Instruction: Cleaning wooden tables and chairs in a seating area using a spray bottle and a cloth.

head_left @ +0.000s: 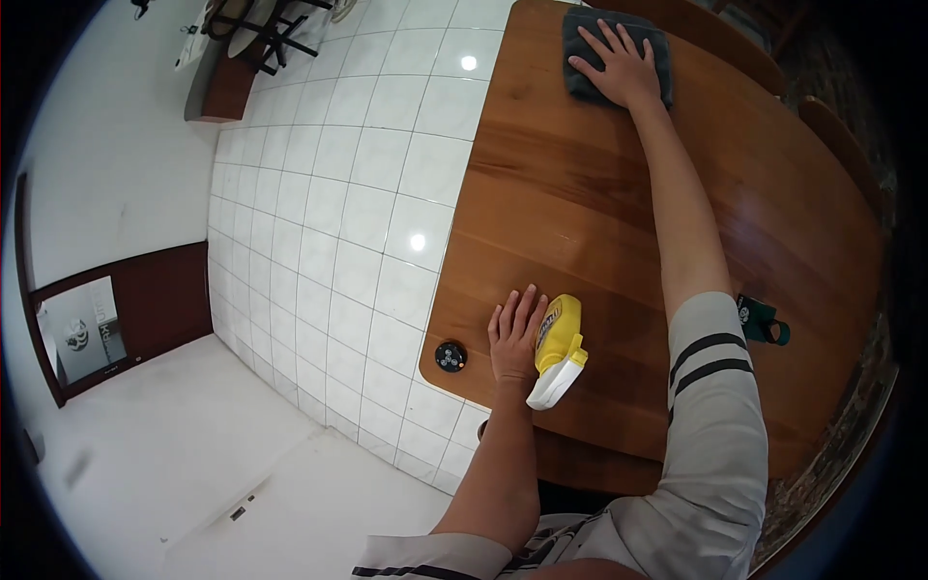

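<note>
Neither hand closes a grip on anything: the right hand [623, 66] lies flat with its fingers spread wide, palm down on a dark grey folded cleaning cloth [583, 43], and the left hand [514, 336] rests open, fingers straight and together, on the glossy brown wooden table [580, 213]. The cloth sits at the far end of the table, at about 12 o'clock from the person, with the right arm stretched out straight to reach it. The left hand lies near the table's near left corner, at about 11 o'clock, its thumb side just beside, perhaps touching, a yellow plastic spray bottle with a white trigger head [559, 346] that lies on its side with the nozzle pointing toward the person. A small round black object [450, 357] sits on the table's corner, at 9 o'clock from the left hand. A dark green object [762, 322] lies at 3 o'clock, just past the right upper arm. The person wears a light grey sleeve with dark stripes [710, 387]. White square floor tiles [329, 222] spread out to the left of the table.
</note>
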Motion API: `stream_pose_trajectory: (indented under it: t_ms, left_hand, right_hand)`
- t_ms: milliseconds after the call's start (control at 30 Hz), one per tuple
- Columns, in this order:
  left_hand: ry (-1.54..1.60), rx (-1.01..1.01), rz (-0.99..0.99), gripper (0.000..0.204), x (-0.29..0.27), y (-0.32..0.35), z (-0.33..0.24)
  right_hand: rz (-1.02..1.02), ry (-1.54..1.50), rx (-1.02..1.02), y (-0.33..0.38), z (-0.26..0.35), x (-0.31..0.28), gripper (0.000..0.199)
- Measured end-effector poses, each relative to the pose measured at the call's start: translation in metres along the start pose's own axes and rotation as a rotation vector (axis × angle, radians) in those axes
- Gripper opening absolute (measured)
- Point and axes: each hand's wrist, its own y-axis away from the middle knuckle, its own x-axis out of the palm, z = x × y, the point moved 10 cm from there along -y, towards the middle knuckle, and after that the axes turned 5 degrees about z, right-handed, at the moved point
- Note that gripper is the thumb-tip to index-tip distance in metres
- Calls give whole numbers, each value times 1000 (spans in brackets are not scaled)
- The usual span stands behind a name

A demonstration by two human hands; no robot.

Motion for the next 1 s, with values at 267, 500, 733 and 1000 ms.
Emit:
stream_pose_trajectory:
  t_ms: [267,500,733,1000]
  left_hand:
    - [15,12,-21,79,4,5,-3]
    - [62,-47,77,63,8,11,3]
    - [108,-81,139,60,7,8,9]
    - [39,-105,179,51,12,9,9]
  right_hand:
    - [25,-109,78,181,16,-51,61]
    - [201,-313,221,454,61,-100,57]
    - [146,-370,151,424,69,-95,51]
    - [-4,-236,90,170,61,-52,52]
